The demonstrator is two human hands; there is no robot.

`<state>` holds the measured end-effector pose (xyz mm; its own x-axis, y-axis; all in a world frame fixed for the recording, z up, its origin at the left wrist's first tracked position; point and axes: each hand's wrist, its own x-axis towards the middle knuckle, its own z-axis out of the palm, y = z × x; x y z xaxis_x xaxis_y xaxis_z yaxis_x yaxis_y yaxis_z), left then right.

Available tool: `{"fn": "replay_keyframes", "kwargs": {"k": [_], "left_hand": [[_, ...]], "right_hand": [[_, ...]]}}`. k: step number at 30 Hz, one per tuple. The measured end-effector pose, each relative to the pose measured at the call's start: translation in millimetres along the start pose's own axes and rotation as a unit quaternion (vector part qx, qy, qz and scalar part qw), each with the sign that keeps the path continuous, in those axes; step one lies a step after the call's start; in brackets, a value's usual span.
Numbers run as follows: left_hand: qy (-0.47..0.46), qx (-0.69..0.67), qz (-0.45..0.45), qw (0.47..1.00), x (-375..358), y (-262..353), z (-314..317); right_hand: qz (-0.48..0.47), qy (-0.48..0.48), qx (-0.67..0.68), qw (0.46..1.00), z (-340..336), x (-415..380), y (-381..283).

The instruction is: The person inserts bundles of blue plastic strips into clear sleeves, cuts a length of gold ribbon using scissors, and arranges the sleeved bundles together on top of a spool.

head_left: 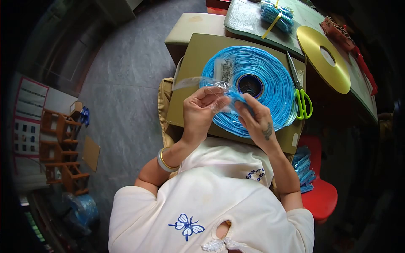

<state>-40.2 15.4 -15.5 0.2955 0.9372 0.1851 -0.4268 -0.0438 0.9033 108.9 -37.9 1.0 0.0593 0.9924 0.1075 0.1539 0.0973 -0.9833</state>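
Observation:
My left hand (198,110) is closed, its fingertips pinching a clear plastic bag (219,86) with black print on it. My right hand (258,120) grips a small blue strand bundle (239,99) right at the bag; its fingers are curled, and motion blurs the spot where the two hands meet. Beneath both hands lies a large flat coil of shiny blue cord (272,76) with a dark hollow core. The coil rests on a brown cardboard box (190,63) in front of my body. Scissors with green handles (303,105) lie along the coil's right side, blades pointing away.
A glass-topped table (249,19) at the back holds a tied bundle of blue packets (278,17) and a gold ribbon roll (310,40). On the right, a red chair (322,196) carries more blue packets (303,168). Wooden stools (65,128) stand at the left.

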Motion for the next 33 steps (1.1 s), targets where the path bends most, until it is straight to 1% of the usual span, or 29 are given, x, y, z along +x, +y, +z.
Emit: {"fn": "replay_keyframes", "kwargs": {"k": [1, 2, 6, 7, 11, 17, 19, 21, 22, 26, 27, 31, 33], "left_hand": [[-0.003, -0.009, -0.013, 1.0, 0, 1, -2], [-0.003, -0.009, -0.013, 1.0, 1, 2, -3], [0.011, -0.05, -0.103, 0.993, 3, 10, -3], [0.011, -0.05, -0.103, 0.993, 2, 10, -3], [-0.016, -0.132, -0.126, 0.983, 3, 11, -3], [-0.01, -0.183, -0.149, 0.972, 3, 21, 3], [-0.007, -0.091, -0.088, 0.992, 2, 19, 8], [-0.003, 0.001, -0.029, 1.0, 1, 17, 12], [-0.002, 0.001, -0.03, 1.0, 0, 16, 12], [0.021, 0.02, -0.007, 1.0, 1, 10, 8], [0.023, 0.023, -0.006, 0.999, 2, 8, 7], [0.029, 0.039, 0.03, 0.998, 3, -4, 5], [0.021, 0.007, 0.011, 1.0, 6, -3, 9]], "right_hand": [[0.02, -0.003, 0.029, 0.999, -2, 1, 1], [0.02, -0.003, 0.029, 0.999, -3, 1, 1], [0.094, -0.044, 0.174, 0.979, -9, 1, -4], [0.094, -0.044, 0.174, 0.979, -10, 1, -6], [0.096, -0.081, 0.19, 0.974, -12, 2, -12], [0.122, -0.077, 0.204, 0.968, -9, -1, -9], [0.104, -0.07, 0.147, 0.981, -7, 0, -12], [0.091, -0.062, 0.089, 0.99, -5, -2, -13], [0.092, -0.062, 0.09, 0.99, -3, -3, -12], [0.002, -0.017, 0.015, 1.0, 6, -5, -5], [0.001, -0.019, 0.017, 1.0, 6, -4, -4], [0.066, -0.03, 0.058, 0.996, 7, -3, -1], [0.077, -0.02, 0.073, 0.994, 1, 0, 0]]}}
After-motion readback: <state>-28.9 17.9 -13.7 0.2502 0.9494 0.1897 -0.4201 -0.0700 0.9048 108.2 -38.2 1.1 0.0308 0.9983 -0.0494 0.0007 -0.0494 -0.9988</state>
